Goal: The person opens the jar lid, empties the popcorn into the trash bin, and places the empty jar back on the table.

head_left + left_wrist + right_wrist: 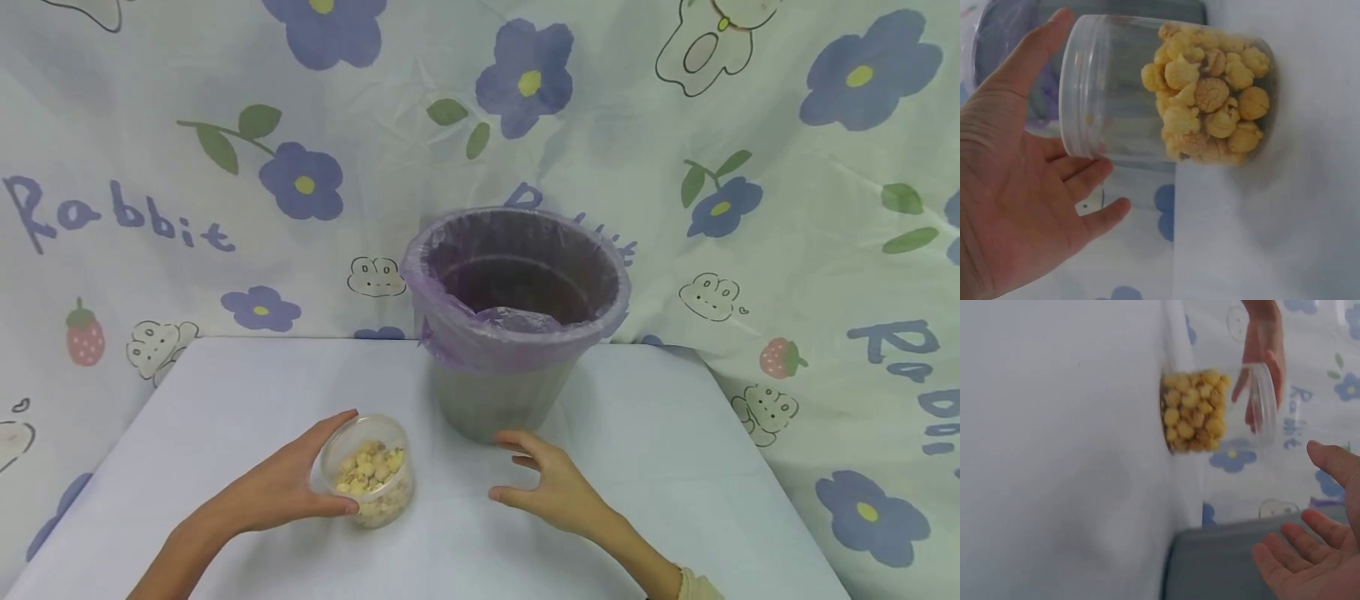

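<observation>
A clear plastic jar (371, 471) partly filled with popcorn (1210, 94) stands upright on the white table. No lid covers its top. My left hand (288, 479) is at the jar's left side, thumb and forefinger spread to either side of the rim. In the left wrist view, the thumb (1038, 53) lies right at the rim and the other fingers reach loosely past it, the little finger apart from the jar. My right hand (558, 487) hovers right of the jar, palm toward it, fingers loosely bent around nothing. Its fingers (1307, 544) also show in the right wrist view.
Behind the hands stands a grey bin (498, 400) lined with a purple plastic bag (517, 346) folded over its rim. A patterned cloth (390, 167) with flowers and rabbits hangs at the back and sides. White table surface (667, 450) extends right of the bin.
</observation>
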Motion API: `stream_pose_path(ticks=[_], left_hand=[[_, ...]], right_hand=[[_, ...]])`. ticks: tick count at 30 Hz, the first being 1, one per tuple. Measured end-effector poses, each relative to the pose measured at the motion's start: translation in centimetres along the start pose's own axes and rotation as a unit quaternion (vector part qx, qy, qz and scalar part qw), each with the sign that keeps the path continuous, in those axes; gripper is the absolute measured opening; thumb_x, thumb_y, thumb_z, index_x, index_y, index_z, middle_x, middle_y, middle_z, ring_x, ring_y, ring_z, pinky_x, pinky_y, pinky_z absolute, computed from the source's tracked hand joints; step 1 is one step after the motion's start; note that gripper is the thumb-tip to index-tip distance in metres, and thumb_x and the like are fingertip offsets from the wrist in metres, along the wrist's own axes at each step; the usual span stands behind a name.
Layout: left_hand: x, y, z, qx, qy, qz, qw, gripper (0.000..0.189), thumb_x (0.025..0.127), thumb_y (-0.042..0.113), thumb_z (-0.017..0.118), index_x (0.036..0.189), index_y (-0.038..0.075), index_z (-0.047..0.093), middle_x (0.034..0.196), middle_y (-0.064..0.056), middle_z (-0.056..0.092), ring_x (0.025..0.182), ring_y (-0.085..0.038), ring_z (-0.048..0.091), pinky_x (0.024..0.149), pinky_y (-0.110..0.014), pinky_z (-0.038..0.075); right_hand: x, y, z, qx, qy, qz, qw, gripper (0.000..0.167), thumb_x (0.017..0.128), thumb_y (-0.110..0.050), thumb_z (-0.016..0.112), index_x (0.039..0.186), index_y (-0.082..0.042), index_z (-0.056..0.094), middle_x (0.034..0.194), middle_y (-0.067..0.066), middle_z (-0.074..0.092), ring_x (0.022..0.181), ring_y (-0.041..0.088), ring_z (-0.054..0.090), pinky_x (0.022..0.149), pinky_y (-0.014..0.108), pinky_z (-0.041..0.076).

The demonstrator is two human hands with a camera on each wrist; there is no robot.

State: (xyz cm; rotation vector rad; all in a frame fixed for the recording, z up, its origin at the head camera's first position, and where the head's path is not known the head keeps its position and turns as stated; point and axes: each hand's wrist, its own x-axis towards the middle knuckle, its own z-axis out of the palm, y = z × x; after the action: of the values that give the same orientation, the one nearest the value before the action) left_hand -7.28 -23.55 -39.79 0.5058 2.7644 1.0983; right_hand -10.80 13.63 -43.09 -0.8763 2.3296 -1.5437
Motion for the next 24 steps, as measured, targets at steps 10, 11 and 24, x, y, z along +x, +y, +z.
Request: stream_pose_path(ticks=[10,11,24], left_hand=[[0.5,-0.4,0.6,0.000,0.001,-0.002,1.0000,0.115,0.071,0.051,0.087,0.154,-0.001,0.027,0.155,-0.025,0.034,0.138,-0.049,0.035,0.103,-0.068,0.034],[0.6,-0.4,0.7,0.000,0.000,-0.004,1.0000,0.116,0.070,0.052,0.087,0.154,-0.001,0.026,0.155,-0.025,0.034,0.137,-0.049,0.035,0.102,-0.068,0.034],[0.8,-0.2,1.7,-0.025,0.016,0.013,0.9995,0.111,0.067,0.048,0.091,0.150,0.001,0.034,0.146,-0.021,0.047,0.129,-0.043,0.047,0.097,-0.066,0.041]], right_hand=[[3.5,0.0,4.8,0.010,-0.039,0.005,0.9992,0.069,0.085,-0.033,0.081,0.144,-0.015,0.050,0.145,-0.002,0.051,0.133,0.020,0.048,0.105,0.030,0.043],[3.8,0.1,5.2,0.009,-0.042,0.008,0.9990,0.070,0.085,-0.034,0.081,0.145,-0.016,0.050,0.146,-0.003,0.050,0.133,0.019,0.048,0.105,0.030,0.043],[6.5,0.0,8.1,-0.002,-0.069,-0.012,0.9976,0.082,0.083,-0.027,0.084,0.150,-0.012,0.039,0.149,0.007,0.045,0.131,0.023,0.050,0.100,0.033,0.047]])
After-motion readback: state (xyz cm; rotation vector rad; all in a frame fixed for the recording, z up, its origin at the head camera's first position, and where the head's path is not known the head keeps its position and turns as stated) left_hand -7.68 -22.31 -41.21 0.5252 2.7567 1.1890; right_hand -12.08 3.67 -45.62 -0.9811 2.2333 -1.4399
